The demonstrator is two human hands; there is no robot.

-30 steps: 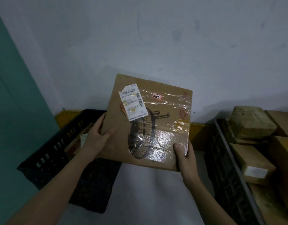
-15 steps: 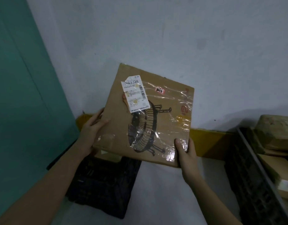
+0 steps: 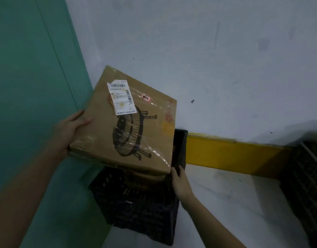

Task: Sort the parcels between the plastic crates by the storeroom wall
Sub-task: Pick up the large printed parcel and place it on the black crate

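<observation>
While both hands, left hand (image 3: 71, 129) and right hand (image 3: 179, 179), grip its opposite edges, one flat brown cardboard parcel (image 3: 129, 122) with a fan drawing hovers tilted over one black plastic crate (image 3: 136, 208), hiding most of the inside. A second dark crate (image 3: 308, 176) sits far right, yellow skirting board (image 3: 229, 154) behind.

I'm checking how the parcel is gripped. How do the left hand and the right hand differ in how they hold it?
The left hand grips the cardboard parcel at its left edge, thumb on top; the right hand holds the lower right corner from below. The left hand sits higher, the right hand lower, beside the black crate. Both hold the parcel above that crate.
</observation>
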